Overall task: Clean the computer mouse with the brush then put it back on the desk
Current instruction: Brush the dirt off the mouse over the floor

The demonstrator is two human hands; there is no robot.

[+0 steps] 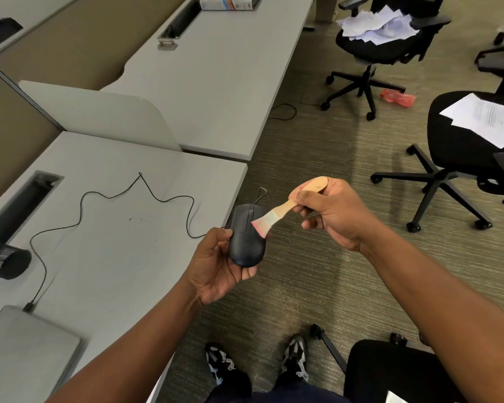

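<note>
My left hand [218, 266] holds a black wired computer mouse [246, 239] from below, just past the right edge of the grey desk [114, 228]. Its thin black cable [111, 199] loops across the desk to a plug at a grey laptop [21, 350]. My right hand [329, 210] grips the wooden handle of a small brush [285, 209]. The brush's pink-tipped bristles touch the top right side of the mouse.
A black mesh pen holder [6, 261] lies at the desk's left. A second desk [216, 82] stands behind. Office chairs with loose papers [376, 39] [477, 135] and a red bottle [397, 97] occupy the carpet on the right. My shoes [256, 362] are below.
</note>
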